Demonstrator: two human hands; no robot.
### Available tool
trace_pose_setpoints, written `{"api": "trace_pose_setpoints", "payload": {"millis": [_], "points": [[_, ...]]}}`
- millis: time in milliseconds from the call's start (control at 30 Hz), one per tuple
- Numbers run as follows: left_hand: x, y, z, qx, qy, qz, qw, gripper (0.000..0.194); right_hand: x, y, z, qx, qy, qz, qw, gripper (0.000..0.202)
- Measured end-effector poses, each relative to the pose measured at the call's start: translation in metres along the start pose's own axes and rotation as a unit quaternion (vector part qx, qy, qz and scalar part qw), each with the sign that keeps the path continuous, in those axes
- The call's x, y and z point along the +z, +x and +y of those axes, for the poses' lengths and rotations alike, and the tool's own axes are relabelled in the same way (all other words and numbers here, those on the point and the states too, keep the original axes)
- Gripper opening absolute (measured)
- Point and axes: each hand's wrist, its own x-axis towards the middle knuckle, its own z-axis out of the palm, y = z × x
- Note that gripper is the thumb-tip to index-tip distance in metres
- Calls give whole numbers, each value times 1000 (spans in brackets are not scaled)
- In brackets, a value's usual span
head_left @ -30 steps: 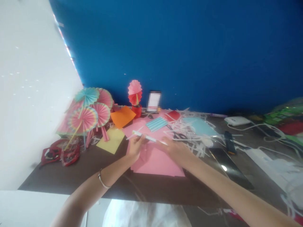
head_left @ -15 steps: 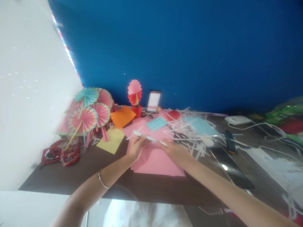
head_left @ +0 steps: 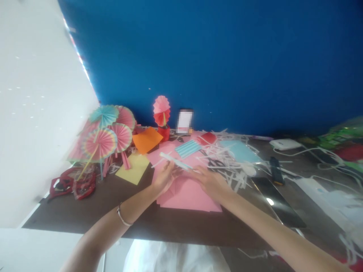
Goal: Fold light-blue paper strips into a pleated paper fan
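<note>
A narrow white and pale-blue folded paper strip [head_left: 175, 161] slants between my hands, above a stack of pink paper [head_left: 189, 196]. My left hand [head_left: 164, 178], a bracelet on its wrist, is closed on the strip's left part from below. At the strip's right end is my right hand [head_left: 211, 182], its fingertips pinched on it; blur hides the exact grip. Just behind them a pleated light-blue paper [head_left: 187, 149] lies on the pink sheets. A thin white strip also lies near the left end of the folded piece.
Paper fans [head_left: 99, 143] stand at the left beside red scissors-like items in plastic [head_left: 85, 189]. Orange paper [head_left: 147, 139] and yellow paper [head_left: 132, 170] lie nearby. White paper scraps [head_left: 238, 177] spread to the right, then a dark phone or tablet [head_left: 279, 204] and cables. A blue wall stands behind.
The folded strip has tilted, its right end lower and more of its blue side showing. My right fingers have moved onto its end; the white sliver seen there earlier no longer shows.
</note>
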Motion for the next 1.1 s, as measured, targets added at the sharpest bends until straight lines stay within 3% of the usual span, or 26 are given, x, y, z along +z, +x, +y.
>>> {"api": "trace_pose_setpoints", "payload": {"millis": [167,600,700,933,1100], "points": [[7,-5,-1,21,65,-25,997,50,-4,0,-1,4,56,10,998,38],[8,-10,-4,39,46,18,998,91,1,11,-15,25,77,-2,997,34],[9,-11,-3,63,77,18,995,84,-5,15,-18,34,93,-24,995,37],[8,-7,0,159,167,45,972,34,-18,23,-19,59,160,-25,985,34],[7,-7,1,172,241,12,955,16,-24,24,-22,75,171,-16,982,30]]}}
